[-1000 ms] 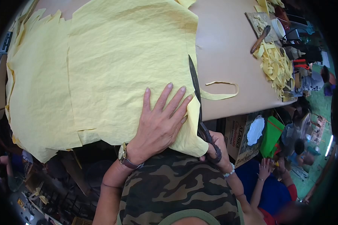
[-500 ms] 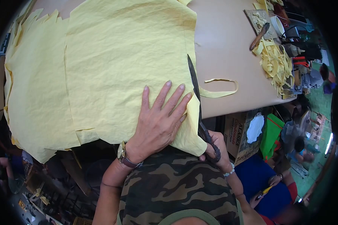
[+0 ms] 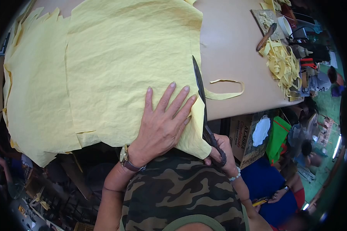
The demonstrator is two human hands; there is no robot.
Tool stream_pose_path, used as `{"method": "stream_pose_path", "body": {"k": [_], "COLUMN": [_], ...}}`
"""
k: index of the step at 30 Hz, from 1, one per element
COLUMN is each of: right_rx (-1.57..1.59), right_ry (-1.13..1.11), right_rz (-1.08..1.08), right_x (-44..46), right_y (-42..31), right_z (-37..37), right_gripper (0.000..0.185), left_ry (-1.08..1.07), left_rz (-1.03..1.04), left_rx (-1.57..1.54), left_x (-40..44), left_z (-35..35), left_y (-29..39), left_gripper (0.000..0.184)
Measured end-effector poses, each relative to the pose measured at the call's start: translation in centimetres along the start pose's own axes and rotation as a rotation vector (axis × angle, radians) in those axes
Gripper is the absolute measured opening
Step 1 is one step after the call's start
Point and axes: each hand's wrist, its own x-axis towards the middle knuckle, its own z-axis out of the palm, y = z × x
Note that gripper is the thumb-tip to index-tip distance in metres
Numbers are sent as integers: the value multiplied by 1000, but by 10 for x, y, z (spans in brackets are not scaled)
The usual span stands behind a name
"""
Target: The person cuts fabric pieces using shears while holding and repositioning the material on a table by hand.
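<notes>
A large, slightly creased sheet of pale yellow material, fabric or thin leather, covers the left part of the table. My left hand lies flat on it near its right edge, fingers spread. My right hand grips the handles of large dark scissors. Their long blades point away from me along the sheet's right edge, where a flap is folded up by the blades. A narrow yellow offcut strip curls on the table just right of the scissors.
On the table's right end sit a heap of yellow scraps, a wooden-handled tool on a board, and a white bowl. A cardboard box stands below the edge. Another person's hand is at lower right, near something yellow.
My hands and the scissors stay almost in place. The yellow sheet's left side shifts very slightly. At lower right, the other person's hand and the yellow item have moved.
</notes>
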Motion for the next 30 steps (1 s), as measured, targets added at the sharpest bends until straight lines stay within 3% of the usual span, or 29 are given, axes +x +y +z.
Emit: {"method": "stream_pose_path", "body": {"k": [30], "right_rx": [49], "right_ry": [13], "right_rz": [-81], "right_x": [10], "right_y": [-14], "right_z": [10], "right_gripper": [15], "left_ry": [19], "left_rz": [50], "left_rx": [-23], "left_x": [-6], "left_z": [-5], "left_y": [-2], "left_gripper": [45]}}
